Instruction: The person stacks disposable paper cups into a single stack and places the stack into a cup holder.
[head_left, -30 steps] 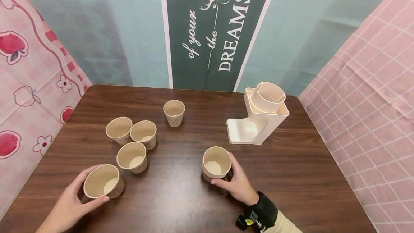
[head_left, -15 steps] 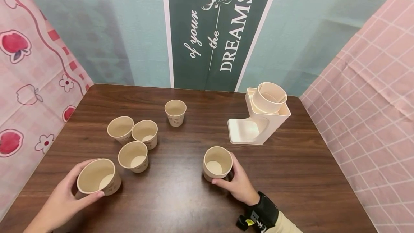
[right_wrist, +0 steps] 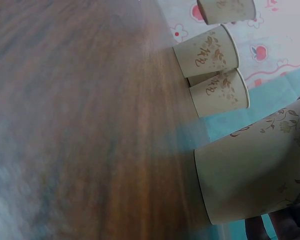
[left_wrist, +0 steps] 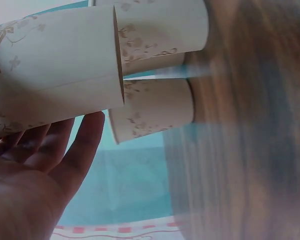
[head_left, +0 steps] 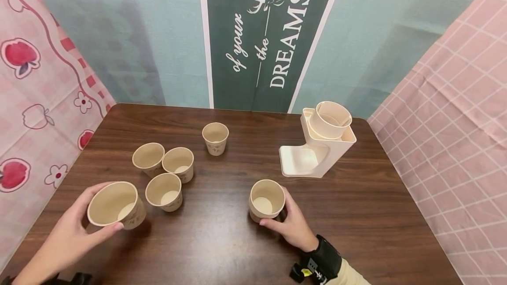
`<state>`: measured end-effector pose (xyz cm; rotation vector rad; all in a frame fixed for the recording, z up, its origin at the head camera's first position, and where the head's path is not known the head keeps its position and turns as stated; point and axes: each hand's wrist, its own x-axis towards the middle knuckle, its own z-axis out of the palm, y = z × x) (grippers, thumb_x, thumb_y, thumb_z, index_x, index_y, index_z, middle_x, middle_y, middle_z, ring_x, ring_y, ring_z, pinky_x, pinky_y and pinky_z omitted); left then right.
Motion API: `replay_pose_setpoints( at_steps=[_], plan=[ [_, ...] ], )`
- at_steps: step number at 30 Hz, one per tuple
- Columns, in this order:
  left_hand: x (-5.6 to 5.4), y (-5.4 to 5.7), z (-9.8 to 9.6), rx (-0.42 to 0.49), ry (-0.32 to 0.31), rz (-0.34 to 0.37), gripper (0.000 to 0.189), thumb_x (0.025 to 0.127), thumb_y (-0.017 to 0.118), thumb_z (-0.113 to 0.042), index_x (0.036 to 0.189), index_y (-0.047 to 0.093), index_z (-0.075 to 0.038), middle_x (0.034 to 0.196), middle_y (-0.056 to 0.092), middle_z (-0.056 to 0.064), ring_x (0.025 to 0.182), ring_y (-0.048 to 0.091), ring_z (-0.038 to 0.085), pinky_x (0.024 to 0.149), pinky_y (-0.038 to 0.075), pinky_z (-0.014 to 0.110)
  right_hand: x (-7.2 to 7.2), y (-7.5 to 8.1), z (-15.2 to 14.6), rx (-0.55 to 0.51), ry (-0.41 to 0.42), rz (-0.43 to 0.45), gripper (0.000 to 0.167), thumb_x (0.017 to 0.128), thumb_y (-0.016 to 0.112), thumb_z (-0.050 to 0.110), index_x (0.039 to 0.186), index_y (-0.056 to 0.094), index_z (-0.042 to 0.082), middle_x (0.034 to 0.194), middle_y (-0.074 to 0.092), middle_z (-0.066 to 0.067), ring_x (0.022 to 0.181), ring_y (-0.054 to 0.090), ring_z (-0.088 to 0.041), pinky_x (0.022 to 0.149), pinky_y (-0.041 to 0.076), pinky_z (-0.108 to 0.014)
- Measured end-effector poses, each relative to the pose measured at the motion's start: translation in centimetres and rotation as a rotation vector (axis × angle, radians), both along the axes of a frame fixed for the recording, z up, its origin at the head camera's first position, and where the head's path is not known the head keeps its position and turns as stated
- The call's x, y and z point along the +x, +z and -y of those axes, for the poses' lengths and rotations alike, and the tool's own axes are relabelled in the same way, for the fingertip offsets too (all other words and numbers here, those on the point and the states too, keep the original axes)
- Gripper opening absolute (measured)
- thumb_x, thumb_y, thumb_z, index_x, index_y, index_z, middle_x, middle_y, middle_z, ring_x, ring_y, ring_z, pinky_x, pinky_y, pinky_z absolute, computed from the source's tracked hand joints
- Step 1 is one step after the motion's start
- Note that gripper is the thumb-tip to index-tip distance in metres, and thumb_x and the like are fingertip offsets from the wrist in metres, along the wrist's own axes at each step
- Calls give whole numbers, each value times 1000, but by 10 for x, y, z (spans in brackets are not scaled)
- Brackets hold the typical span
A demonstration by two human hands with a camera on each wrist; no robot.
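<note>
My left hand [head_left: 69, 232] grips a beige paper cup [head_left: 134, 213], thumb in front and fingers behind, lifted above the table and tilted. The left wrist view shows this floral-printed cup [left_wrist: 55, 65] close up, its base off the wood. Around another paper cup [head_left: 266, 195], right of the table's middle, my right hand [head_left: 295, 228] has its thumb and fingers. That cup [right_wrist: 255, 170] stands on the table in the right wrist view. Three more cups cluster beside my left hand: one nearest [head_left: 168, 203], one behind it [head_left: 184, 174] and one farther left [head_left: 147, 157].
A single cup [head_left: 215, 146] stands toward the back of the brown wooden table [head_left: 222, 241]. At the back right is a cream plastic stand [head_left: 332, 153] with a round cylinder [head_left: 326, 124] on top. Patterned cloths hang along the back and both sides.
My left hand has raised its cup off the table and drawn it slightly left and away from me, apart from the nearest cup. The right hand and its cup have stayed put.
</note>
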<state>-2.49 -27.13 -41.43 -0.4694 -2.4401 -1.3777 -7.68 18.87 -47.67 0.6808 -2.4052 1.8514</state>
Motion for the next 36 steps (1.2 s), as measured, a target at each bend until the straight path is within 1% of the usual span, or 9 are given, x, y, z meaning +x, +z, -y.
replay_pose_setpoints(
  at_steps=[4, 10, 15, 18, 25, 31, 36],
  plan=[
    [-5, 5, 1, 4, 1, -8, 86, 61, 79, 27, 139, 48, 6, 123, 60, -5, 100, 60, 0, 81, 49, 7, 1, 1, 0, 5, -3, 3, 88, 75, 88, -1, 150, 43, 13, 140, 54, -12, 125, 52, -17, 105, 42, -22],
    [-10, 13, 3, 16, 13, -9, 90, 61, 79, 27, 141, 48, 1, 125, 59, -8, 101, 59, -1, 80, 48, 6, 1, 1, 0, 1, -2, 13, 89, 76, 88, -2, 150, 43, 13, 141, 54, -11, 126, 52, -17, 105, 43, -22],
    [-14, 26, 5, 18, 13, -17, 90, 61, 78, 28, 142, 48, 1, 125, 60, -6, 101, 60, 0, 80, 48, 6, 0, 1, 0, -30, 28, -3, 88, 76, 86, -6, 150, 42, 10, 140, 53, -15, 125, 53, -21, 105, 44, -23],
    [-16, 34, 3, 6, 16, -9, 88, 63, 78, 27, 142, 48, 1, 124, 60, -4, 100, 61, 0, 79, 49, 7, -1, 1, 0, -43, 42, -9, 88, 76, 85, -7, 150, 42, 10, 140, 53, -16, 125, 53, -23, 105, 44, -24],
    [-22, 48, -6, 3, -4, 3, 86, 66, 78, 26, 142, 46, 2, 127, 58, 1, 102, 60, 3, 81, 49, 8, -1, 1, 1, -33, 40, -12, 88, 76, 86, -6, 150, 42, 11, 140, 53, -15, 125, 53, -21, 104, 45, -24],
    [-26, 52, -18, 26, -29, -12, 88, 65, 78, 26, 144, 47, 1, 132, 58, -3, 105, 60, 3, 81, 50, 8, -1, 1, 1, -38, 37, 1, 87, 77, 85, -6, 150, 42, 11, 140, 53, -14, 125, 53, -20, 104, 45, -24],
    [-31, 56, -31, 2, -35, -11, 88, 65, 83, 20, 143, 48, -1, 127, 59, -6, 103, 59, 2, 80, 49, 8, -1, 1, 0, -40, 36, 10, 87, 77, 85, -6, 150, 42, 11, 140, 53, -14, 124, 53, -20, 104, 45, -24]
  ],
)
